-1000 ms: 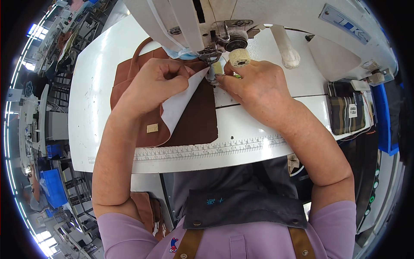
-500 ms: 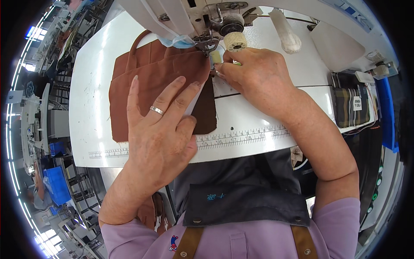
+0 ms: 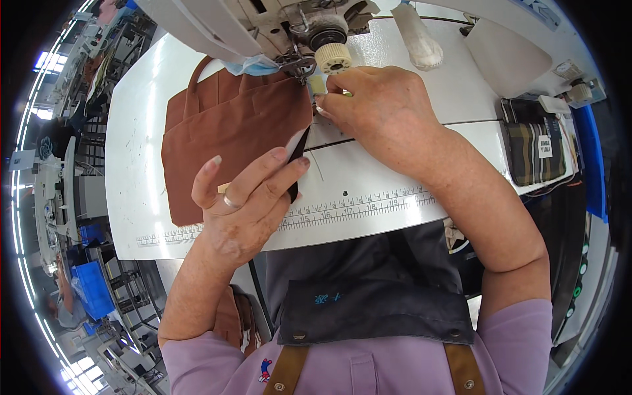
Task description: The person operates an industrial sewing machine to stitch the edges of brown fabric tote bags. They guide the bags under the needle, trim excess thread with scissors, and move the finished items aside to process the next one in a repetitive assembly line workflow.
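A brown bag piece [image 3: 230, 131], like leather, with a looped handle [image 3: 191, 92], lies on the white sewing table, its right corner by the sewing machine's needle area [image 3: 303, 76]. My left hand [image 3: 247, 207] is at its near right edge, with a ring on one finger. There the edge is lifted, showing a pale and dark underside, and seems held between fingers and thumb; the thumb is mostly hidden. Beside the needle, my right hand [image 3: 385, 115] is closed in a pinch. A bit of green shows at its fingers; what it holds is mostly hidden.
The machine head with a cream knob [image 3: 333, 59] hangs over the work. A printed ruler [image 3: 349, 209] runs along the table's front edge. To the right are a white cone-shaped thing [image 3: 421, 43] and a striped pouch [image 3: 536, 148]. Blue bins [image 3: 92, 289] stand far left.
My left hand has slid down from the middle of the bag piece to its near edge, its fingers more bent. The lower right edge has lifted and folded. My right hand stays by the needle.
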Available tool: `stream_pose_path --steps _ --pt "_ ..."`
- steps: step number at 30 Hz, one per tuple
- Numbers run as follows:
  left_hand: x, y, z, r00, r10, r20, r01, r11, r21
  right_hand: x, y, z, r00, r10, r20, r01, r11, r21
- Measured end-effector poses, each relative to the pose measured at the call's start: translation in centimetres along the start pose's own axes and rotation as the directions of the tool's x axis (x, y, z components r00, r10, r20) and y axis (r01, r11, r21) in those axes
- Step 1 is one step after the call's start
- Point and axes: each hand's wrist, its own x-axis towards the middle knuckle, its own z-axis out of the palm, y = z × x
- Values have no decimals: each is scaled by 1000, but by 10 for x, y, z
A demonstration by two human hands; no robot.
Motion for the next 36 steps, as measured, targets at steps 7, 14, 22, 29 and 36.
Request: stream_pose_path --steps 7,14,22,29,36 --pt "-10 3 2 997 -41 -66 54 976 209 -2 1 1 1000 -4 -8 4 1000 -28" --pt "-3 -7 -20 966 -233 111 246 961 -127 -2 3 1 1000 -6 -28 6 1000 17" --pt "11 0 -25 960 -211 185 264 904 -336 0 2 -2 1000 -11 12 11 1000 4" --pt "21 5 -29 974 -117 192 158 964 -214 0 1 -2 1000 -8 15 8 1000 12" --pt "20 1 -26 968 -145 205 193 951 -240 -2 4 1 1000 -2 8 2 999 38"
